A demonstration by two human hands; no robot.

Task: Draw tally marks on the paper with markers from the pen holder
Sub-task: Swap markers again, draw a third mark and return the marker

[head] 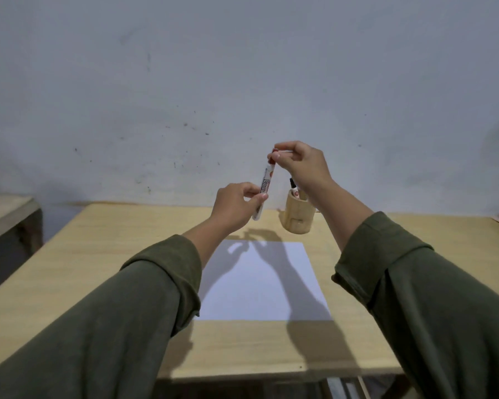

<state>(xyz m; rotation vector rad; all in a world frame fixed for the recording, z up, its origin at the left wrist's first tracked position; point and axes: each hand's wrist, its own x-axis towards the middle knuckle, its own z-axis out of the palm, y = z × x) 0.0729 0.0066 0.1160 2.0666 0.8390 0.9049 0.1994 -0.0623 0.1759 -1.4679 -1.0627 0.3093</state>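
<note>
I hold one marker [267, 184] in the air with both hands, above the far edge of the paper [260, 283]. My left hand [236, 204] grips the lower part of the barrel between thumb and fingers [261, 197]. My right hand [298, 164] pinches the upper end, where the red cap [273, 156] is. The marker stands almost upright, its top leaning a little to the right and away from me, so its long axis runs from my left hand up to my right hand. I think the next move is to pull the cap off along this axis, the right hand going up and the left staying fixed.

The paper lies flat on the desk [98, 254] directly under my hands, and I see no marks on it yet. The wooden pen holder [298, 216] stands just behind the paper's far right corner, under my right wrist, with another marker [293, 187] in it. There is free room above and to both sides, but if my right elbow drops it could hit the holder.
</note>
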